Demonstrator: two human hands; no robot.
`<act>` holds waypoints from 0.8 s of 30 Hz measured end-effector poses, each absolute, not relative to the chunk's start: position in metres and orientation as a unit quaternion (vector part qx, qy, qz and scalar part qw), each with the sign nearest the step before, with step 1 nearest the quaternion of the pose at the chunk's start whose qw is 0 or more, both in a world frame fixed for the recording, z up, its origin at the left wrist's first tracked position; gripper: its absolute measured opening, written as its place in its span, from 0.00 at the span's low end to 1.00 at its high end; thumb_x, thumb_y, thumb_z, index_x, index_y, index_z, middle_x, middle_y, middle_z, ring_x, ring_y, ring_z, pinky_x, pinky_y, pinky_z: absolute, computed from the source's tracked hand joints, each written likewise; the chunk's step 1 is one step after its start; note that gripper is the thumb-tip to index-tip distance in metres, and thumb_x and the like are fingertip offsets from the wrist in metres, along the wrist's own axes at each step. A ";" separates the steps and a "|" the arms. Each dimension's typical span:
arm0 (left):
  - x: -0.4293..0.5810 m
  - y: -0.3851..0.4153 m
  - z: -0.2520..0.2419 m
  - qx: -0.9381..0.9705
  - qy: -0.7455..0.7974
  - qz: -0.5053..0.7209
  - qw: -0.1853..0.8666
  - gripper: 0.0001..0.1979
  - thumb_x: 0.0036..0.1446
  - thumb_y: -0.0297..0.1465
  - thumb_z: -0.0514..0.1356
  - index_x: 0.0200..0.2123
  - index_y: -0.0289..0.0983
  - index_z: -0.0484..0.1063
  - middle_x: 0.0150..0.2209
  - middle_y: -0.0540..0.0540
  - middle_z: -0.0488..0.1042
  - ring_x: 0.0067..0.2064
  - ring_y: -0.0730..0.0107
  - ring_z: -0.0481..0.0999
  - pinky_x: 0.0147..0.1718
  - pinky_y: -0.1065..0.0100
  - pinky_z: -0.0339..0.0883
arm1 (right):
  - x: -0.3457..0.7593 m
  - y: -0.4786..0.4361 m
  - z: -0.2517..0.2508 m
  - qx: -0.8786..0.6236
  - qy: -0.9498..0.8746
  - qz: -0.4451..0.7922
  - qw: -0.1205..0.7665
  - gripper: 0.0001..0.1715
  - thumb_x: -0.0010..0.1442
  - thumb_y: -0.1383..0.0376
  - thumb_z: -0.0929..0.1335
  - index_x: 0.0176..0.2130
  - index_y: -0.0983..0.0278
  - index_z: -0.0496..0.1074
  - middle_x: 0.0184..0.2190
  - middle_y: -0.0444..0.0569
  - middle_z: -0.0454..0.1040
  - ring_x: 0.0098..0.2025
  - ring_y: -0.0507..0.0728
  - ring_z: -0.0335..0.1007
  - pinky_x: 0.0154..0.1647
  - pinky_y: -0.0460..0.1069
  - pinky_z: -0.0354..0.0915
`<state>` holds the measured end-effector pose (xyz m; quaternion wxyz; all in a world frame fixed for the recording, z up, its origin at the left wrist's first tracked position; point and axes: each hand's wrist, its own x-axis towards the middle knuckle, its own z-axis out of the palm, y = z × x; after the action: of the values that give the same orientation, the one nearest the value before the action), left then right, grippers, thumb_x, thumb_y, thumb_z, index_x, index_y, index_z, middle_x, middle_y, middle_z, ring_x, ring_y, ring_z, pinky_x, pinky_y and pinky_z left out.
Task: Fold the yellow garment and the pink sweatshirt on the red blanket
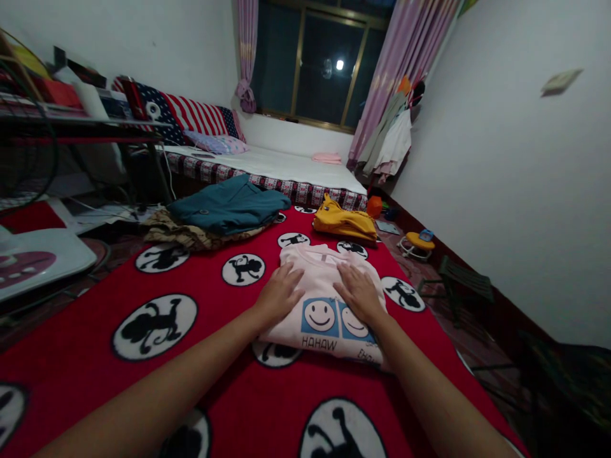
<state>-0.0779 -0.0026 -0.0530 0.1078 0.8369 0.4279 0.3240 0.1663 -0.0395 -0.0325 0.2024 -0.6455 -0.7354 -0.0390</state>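
A folded pale pink shirt (319, 270) with blue smiley-face squares lies on a red blanket (95, 331) printed with black-and-white monkey circles. My left hand (278, 294) rests flat on the shirt's left side, fingers spread. Flat on the shirt's right side, over one smiley print, is my right hand (359, 292). Neither hand grips anything.
Beyond the shirt lie a folded yellow garment (344, 223) and a teal garment (229, 207) stacked on a patterned one. A second bed (286, 168) with pillows stands under the window. A cluttered shelf (71, 114) is at left, and a small stool (461, 275) and toys at right.
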 end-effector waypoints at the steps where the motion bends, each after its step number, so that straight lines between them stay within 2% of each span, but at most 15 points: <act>1: -0.074 -0.007 -0.057 0.838 0.431 0.322 0.088 0.22 0.59 0.32 0.58 0.57 0.36 0.67 0.63 0.36 0.58 0.64 0.50 0.58 0.61 0.50 0.56 | 0.163 -0.040 -0.033 -0.656 -0.736 -0.036 0.162 0.32 0.66 0.54 0.57 0.65 0.63 0.57 0.66 0.53 0.56 0.68 0.61 0.48 0.66 0.62 0.45; 3: -0.071 -0.015 -0.060 0.839 0.435 0.322 0.052 0.20 0.61 0.31 0.56 0.56 0.37 0.67 0.64 0.37 0.58 0.65 0.51 0.55 0.61 0.50 0.56 | 0.156 -0.037 -0.029 -0.675 -0.728 -0.044 0.109 0.31 0.67 0.55 0.56 0.65 0.65 0.56 0.66 0.55 0.57 0.67 0.63 0.49 0.65 0.63 0.45; 6: -0.071 -0.026 -0.054 0.842 0.437 0.314 0.021 0.16 0.62 0.31 0.55 0.53 0.39 0.69 0.61 0.39 0.62 0.62 0.53 0.59 0.59 0.51 0.60 | 0.145 -0.024 -0.008 -0.700 -0.709 -0.064 0.061 0.24 0.65 0.58 0.59 0.52 0.68 0.72 0.53 0.62 0.72 0.57 0.65 0.65 0.59 0.60 0.54; 8: -0.073 -0.031 -0.047 0.845 0.434 0.313 0.014 0.14 0.62 0.31 0.54 0.50 0.39 0.71 0.56 0.40 0.67 0.59 0.53 0.62 0.57 0.51 0.62 | 0.132 -0.010 0.010 -0.711 -0.696 -0.072 0.076 0.19 0.63 0.61 0.61 0.42 0.67 0.77 0.43 0.62 0.77 0.49 0.65 0.71 0.53 0.57 0.59; 9: -0.074 -0.032 -0.044 0.847 0.429 0.314 0.013 0.13 0.62 0.30 0.54 0.49 0.39 0.72 0.54 0.41 0.69 0.58 0.53 0.63 0.57 0.51 0.63 | 0.124 -0.002 0.018 -0.706 -0.697 -0.074 0.105 0.17 0.62 0.63 0.62 0.40 0.67 0.77 0.42 0.61 0.77 0.48 0.64 0.72 0.51 0.55 0.60; 11: -0.074 -0.034 -0.041 0.853 0.414 0.318 0.012 0.13 0.63 0.28 0.53 0.47 0.39 0.72 0.52 0.42 0.70 0.57 0.54 0.64 0.56 0.51 0.63 | 0.106 0.016 0.026 -0.671 -0.715 -0.076 0.184 0.16 0.61 0.65 0.62 0.45 0.65 0.75 0.44 0.57 0.76 0.49 0.62 0.70 0.49 0.52 0.61; 13: -0.074 -0.034 -0.041 0.859 0.402 0.318 0.013 0.13 0.61 0.26 0.54 0.47 0.39 0.73 0.51 0.42 0.71 0.58 0.54 0.64 0.57 0.52 0.63 | 0.086 0.033 0.027 -0.622 -0.742 -0.067 0.241 0.19 0.61 0.67 0.64 0.51 0.66 0.71 0.49 0.55 0.74 0.52 0.59 0.68 0.52 0.50 0.61; 16: -0.074 -0.034 -0.043 0.862 0.397 0.316 0.019 0.13 0.60 0.24 0.55 0.45 0.38 0.73 0.50 0.42 0.72 0.58 0.54 0.64 0.58 0.52 0.62 | 0.063 0.060 0.018 -0.586 -0.771 -0.031 0.249 0.28 0.59 0.65 0.67 0.58 0.67 0.65 0.57 0.56 0.68 0.57 0.59 0.63 0.56 0.51 0.58; 18: -0.074 -0.034 -0.043 0.860 0.396 0.321 0.026 0.12 0.60 0.25 0.54 0.45 0.39 0.73 0.50 0.42 0.72 0.58 0.55 0.65 0.57 0.52 0.63 | 0.056 0.076 0.012 -0.593 -0.774 0.000 0.222 0.29 0.56 0.61 0.71 0.56 0.64 0.68 0.56 0.55 0.69 0.57 0.60 0.63 0.55 0.53 0.58; 21: -0.075 -0.035 -0.043 0.847 0.407 0.342 0.016 0.13 0.61 0.28 0.55 0.49 0.40 0.72 0.58 0.40 0.66 0.61 0.53 0.62 0.58 0.50 0.62 | 0.055 0.094 0.010 -0.607 -0.769 0.028 0.197 0.13 0.55 0.60 0.71 0.41 0.62 0.77 0.44 0.51 0.77 0.48 0.59 0.70 0.51 0.52 0.60; 22: -0.074 -0.034 -0.044 0.842 0.413 0.347 0.008 0.15 0.61 0.29 0.56 0.51 0.40 0.70 0.61 0.40 0.62 0.63 0.52 0.59 0.59 0.49 0.60 | 0.056 0.099 0.010 -0.606 -0.769 0.027 0.202 0.11 0.57 0.59 0.70 0.39 0.62 0.77 0.41 0.50 0.78 0.46 0.58 0.71 0.50 0.52 0.60; 24: -0.073 -0.032 -0.048 0.835 0.429 0.345 0.002 0.21 0.61 0.32 0.56 0.58 0.39 0.64 0.66 0.37 0.54 0.67 0.50 0.53 0.62 0.47 0.55 | 0.056 0.105 0.006 -0.604 -0.764 0.006 0.228 0.12 0.61 0.59 0.67 0.41 0.62 0.77 0.42 0.50 0.78 0.46 0.57 0.71 0.51 0.51 0.59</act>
<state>-0.0733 -0.0318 -0.0480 0.0018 0.8345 0.4294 0.3453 0.0563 0.1048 0.0065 0.2279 -0.6036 -0.7640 0.0061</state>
